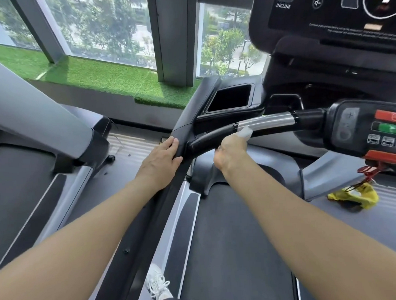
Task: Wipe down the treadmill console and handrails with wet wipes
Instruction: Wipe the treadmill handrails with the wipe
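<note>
The side handrail [181, 137] is steadied by the flat, relaxed left hand [158, 161]; a wet wipe [245, 132] is pinched against the front grip bar [248, 126] by the curled right hand [231, 154], for rubbing.

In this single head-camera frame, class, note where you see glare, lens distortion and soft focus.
Head view: daylight through the windows washes out the trees; a bright highlight streaks the silver handrail section; wide-angle bending curves the window frames and stretches both forearms; console lettering is soft; the wipe in the right hand is slightly blurred; the left hand is sharper.
</note>
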A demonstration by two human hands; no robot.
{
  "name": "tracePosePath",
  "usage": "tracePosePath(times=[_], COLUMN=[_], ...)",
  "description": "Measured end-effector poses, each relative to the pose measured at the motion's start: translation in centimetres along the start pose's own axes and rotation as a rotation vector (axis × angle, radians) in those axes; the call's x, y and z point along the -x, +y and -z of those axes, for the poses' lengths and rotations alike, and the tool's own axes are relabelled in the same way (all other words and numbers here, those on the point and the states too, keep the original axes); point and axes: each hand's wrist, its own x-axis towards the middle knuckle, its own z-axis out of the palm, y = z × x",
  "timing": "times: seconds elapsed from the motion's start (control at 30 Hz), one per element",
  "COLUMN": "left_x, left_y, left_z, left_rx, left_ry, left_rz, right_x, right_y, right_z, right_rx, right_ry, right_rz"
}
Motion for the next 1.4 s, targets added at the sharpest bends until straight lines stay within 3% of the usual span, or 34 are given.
tracePosePath(times=[0.3, 0.47, 0.67, 1.0, 1.2, 1.27, 1.4], left_x=[0.0, -0.1, -0.6, -0.5, -0.4, -0.3, -0.2], left_y=[-0.1, -0.3, -0.3, 0.1, 0.2, 0.1, 0.2], left_z=[-0.2, -0.2, -0.3, -0.1, 0.3, 0.2, 0.1], left_rx=[-0.023, -0.032, -0.033, -0.056, -0.028, -0.014, -0.002], left_ry=[0.028, 0.021, 0.011, -0.018, -0.026, -0.021, -0.016], left_rz=[-0.028, -0.036, -0.030, -0.012, -0.003, 0.003, 0.007], right_x=[-2.1, -2.6, -1.7, -1.3, 1.6, 2.6, 2.2], right_y=[4.9, 7.0, 7.8, 7.1, 3.1, 1.5, -0.7], right_z=[0.1, -0.1, 0.3, 1.0, 1.7, 2.3, 3.7], right_rx=[0.192, 0.191, 0.266, 0.508, 0.597, 0.688, 1.331], right_ry=[-0.053, -0.098, -0.099, -0.117, -0.289, -0.355, -0.429], right_rz=[-0.020, -0.161, -0.175, -0.178, -0.156, 0.014, 0.994])
